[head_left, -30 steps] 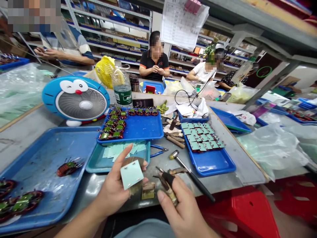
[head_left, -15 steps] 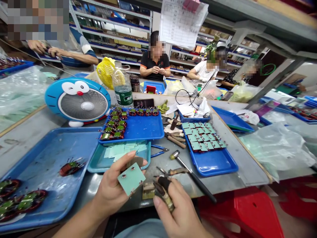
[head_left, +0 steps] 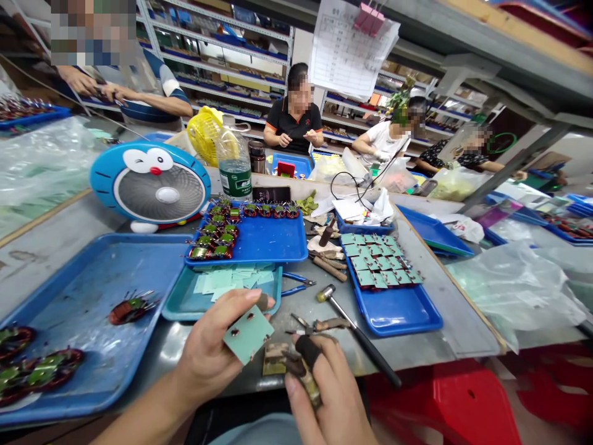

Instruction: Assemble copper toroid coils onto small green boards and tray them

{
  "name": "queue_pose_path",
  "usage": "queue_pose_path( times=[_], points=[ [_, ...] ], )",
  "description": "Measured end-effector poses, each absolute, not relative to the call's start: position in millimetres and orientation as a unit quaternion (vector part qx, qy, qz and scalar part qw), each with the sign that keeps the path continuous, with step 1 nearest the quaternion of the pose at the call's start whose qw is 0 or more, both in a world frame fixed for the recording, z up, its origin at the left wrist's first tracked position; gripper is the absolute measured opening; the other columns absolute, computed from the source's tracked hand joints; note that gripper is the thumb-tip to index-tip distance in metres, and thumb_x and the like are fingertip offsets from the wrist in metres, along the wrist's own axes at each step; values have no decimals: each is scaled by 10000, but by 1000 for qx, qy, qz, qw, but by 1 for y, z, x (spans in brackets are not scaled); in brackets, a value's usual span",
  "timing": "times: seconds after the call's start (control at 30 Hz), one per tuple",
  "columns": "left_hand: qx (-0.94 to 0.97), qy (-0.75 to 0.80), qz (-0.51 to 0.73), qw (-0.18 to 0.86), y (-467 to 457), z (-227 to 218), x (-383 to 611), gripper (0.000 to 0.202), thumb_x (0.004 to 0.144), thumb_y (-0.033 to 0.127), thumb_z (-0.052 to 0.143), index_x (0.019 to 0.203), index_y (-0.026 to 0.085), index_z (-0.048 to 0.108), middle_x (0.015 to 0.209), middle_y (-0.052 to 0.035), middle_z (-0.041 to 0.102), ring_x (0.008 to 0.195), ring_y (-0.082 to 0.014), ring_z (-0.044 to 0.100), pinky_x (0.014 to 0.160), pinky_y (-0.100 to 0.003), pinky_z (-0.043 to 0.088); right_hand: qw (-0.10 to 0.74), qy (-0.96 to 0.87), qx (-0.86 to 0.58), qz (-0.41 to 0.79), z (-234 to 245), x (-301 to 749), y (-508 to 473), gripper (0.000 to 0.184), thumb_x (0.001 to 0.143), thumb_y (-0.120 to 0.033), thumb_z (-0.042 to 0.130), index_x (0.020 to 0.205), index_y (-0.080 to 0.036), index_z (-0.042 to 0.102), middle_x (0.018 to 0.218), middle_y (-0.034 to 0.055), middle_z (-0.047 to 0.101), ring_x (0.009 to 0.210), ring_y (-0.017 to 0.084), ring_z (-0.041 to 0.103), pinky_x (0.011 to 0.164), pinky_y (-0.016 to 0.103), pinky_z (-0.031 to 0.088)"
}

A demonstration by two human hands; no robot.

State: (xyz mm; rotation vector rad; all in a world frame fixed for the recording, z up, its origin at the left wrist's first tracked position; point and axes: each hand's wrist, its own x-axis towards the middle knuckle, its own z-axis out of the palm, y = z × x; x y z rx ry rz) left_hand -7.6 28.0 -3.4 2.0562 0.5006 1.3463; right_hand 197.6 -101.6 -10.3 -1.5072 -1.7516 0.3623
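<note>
My left hand (head_left: 210,355) is closed on a small pale green square board (head_left: 248,335), tilted, with metal pins at its corners. My right hand (head_left: 324,395) is closed round a taped, dark-tipped tool (head_left: 303,364) whose tip sits just right of the board, over a small metal block (head_left: 274,358) at the table's front edge. A small hammer (head_left: 356,330) lies just beyond my right hand. A teal tray (head_left: 178,306) of loose green boards lies just past my left hand.
A large blue tray (head_left: 92,290) at left holds a few copper coils (head_left: 130,309). More blue trays hold coils (head_left: 259,244) and boarded parts (head_left: 393,303). A blue cartoon fan (head_left: 151,188), a bottle (head_left: 234,164) and pliers (head_left: 296,281) stand behind. Other people work across the table.
My left hand has tilted the green board flatter and lowered it toward the block. My right hand and its tool have shifted slightly left and down. The view has drifted a little.
</note>
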Motion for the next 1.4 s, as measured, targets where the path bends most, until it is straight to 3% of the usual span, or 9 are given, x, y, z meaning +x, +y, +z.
queue_pose_path(
  times=[0.37,0.63,0.8,0.93,1.03,1.13,1.23,1.33,1.4],
  points=[
    [831,179,490,191,32,4,-9,843,888,-30,714,1621,244,401,1226,-110,706,1076,-233,642,926,-387,554,377,-711,-593,9,-12,189,-98,553,963,-222,581,1514,-229,529,1316,166,600,1144,351,620,925,519,568],
    [830,219,485,167,31,5,-6,789,900,-28,661,1596,268,436,1192,-92,739,1040,-226,653,918,-359,534,368,-715,-594,1,-13,184,-91,537,976,-228,567,1510,-213,521,1317,170,602,1175,365,596,984,580,542],
    [810,248,490,205,28,5,-5,793,898,23,703,1577,360,469,1144,-64,764,1009,-241,684,918,-358,531,374,-706,-601,11,-14,178,-93,566,963,-240,584,1523,-236,505,1327,175,613,1180,384,607,984,597,528],
    [718,346,499,341,22,3,0,672,885,156,798,1480,368,567,1159,-67,767,1024,-256,725,907,-345,551,346,-701,-623,2,-14,199,-84,474,1008,-283,563,1479,-228,545,1307,167,628,1144,344,627,947,507,543],
    [533,426,463,565,18,9,5,773,784,278,926,1457,326,548,1098,-54,755,942,-226,738,836,-298,572,227,-683,-694,-37,-17,236,-52,297,1053,-347,531,1258,-181,666,1190,162,658,1062,315,627,922,462,531],
    [367,375,421,740,17,22,8,844,766,395,941,1493,278,530,1055,-73,746,941,-231,716,831,-328,594,175,-665,-723,-62,-25,271,-5,185,1024,-294,586,1025,-158,711,1057,151,679,989,307,626,899,446,509],
    [251,310,438,806,17,31,9,743,866,516,833,1487,195,580,1094,-151,745,1027,-284,701,834,-408,629,150,-654,-737,-81,-38,289,37,129,996,-261,658,1007,-146,715,1029,115,694,1007,283,641,911,426,506],
    [211,300,451,814,17,32,7,660,881,404,846,1451,155,626,1116,-184,753,1030,-283,706,805,-384,644,142,-650,-740,-96,-49,293,63,153,996,-289,693,1018,-138,708,1043,80,703,1008,254,659,925,427,516],
    [190,299,461,814,18,30,6,645,850,347,882,1421,153,652,1109,-187,759,1000,-279,718,745,-349,647,152,-651,-736,-108,-52,292,66,187,1009,-315,684,1020,-131,710,1123,123,705,1048,276,659,951,449,512]
  ],
)
